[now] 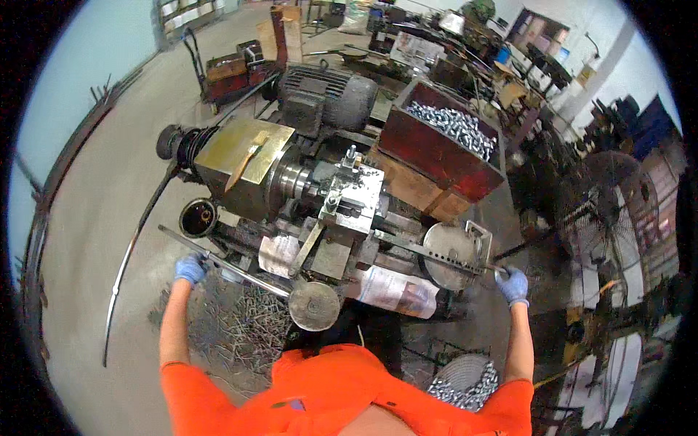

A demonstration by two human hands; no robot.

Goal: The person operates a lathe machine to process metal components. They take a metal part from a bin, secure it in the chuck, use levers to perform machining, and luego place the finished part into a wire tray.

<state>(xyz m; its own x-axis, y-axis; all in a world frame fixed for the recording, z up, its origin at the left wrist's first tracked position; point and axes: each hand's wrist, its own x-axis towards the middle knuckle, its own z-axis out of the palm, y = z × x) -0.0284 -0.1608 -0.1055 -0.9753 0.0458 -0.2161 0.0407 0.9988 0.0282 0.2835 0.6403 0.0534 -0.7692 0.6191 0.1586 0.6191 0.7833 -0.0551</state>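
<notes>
My left hand, in a blue-grey glove, is at the long metal lever on the near left of a small lathe. Its fingers look curled against the lever. Out to the right, my gloved right hand is closed at the end of a flat, perforated bar lever. The lathe's bright tool slide sits in the middle, facing the chuck. A brush-like tool with a wooden handle lies on the brass-coloured headstock cover.
Behind the slide stands a red bin of small metal parts. A large motor is at the back. Metal shavings cover the floor at left. A basket of parts is near my right arm; a fan stands farther right.
</notes>
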